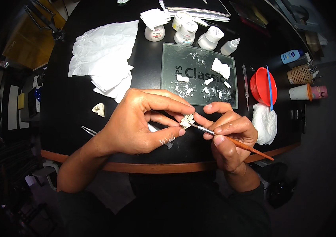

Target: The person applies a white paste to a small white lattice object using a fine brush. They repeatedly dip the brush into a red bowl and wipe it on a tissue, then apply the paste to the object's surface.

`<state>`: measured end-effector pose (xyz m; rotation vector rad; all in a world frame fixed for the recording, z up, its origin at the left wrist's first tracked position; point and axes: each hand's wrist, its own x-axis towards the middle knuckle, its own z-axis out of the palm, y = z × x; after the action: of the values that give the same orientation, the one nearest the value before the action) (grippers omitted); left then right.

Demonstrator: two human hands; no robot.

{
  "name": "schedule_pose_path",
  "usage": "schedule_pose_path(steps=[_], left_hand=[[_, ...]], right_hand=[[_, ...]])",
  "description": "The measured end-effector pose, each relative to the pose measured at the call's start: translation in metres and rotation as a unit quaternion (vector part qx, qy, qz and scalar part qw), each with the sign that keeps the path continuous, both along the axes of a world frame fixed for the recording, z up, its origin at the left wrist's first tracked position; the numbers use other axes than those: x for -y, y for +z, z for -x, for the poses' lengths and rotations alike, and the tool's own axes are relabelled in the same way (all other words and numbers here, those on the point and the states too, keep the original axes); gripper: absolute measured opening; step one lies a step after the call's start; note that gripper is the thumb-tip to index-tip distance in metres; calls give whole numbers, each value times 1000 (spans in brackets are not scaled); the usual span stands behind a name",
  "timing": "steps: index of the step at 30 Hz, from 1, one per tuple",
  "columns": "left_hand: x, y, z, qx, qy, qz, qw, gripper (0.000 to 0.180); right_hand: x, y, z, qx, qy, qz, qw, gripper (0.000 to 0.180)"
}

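Black table (77, 106) carries white tissue sheets (105, 55) and glass mixing slab (199, 75). Left hand (136, 122) above near edge, fingers pinched narrow on small tooth model (187, 119), possibly ceramic. Right hand (227, 134) grips thin brush (231, 139), tip touching model.

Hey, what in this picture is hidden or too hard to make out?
All in the head view:
- The small tooth-shaped piece: mostly covered by the left hand, too small for detail.
- The brush tip: too fine to tell whether it touches the piece; the right hand covers part of the handle.
- The metal tool: its far end runs under the left hand.
- The jars: contents hidden by lids.
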<state>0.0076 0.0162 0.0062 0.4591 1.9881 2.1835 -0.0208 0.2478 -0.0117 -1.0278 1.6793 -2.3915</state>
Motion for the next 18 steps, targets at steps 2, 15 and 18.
schedule_pose_path(steps=[2,15,18], left_hand=[[0,0,0,-3,0,2,1000,38],[0,-1,-1,-7,0,4,1000,37],[-1,-1,0,-8,-2,3,1000,38]], right_hand=[[-1,1,0,-1,-1,-16,1000,10],[-1,1,-2,17,-8,-12,1000,9],[0,1,-1,18,-6,0,1000,8]])
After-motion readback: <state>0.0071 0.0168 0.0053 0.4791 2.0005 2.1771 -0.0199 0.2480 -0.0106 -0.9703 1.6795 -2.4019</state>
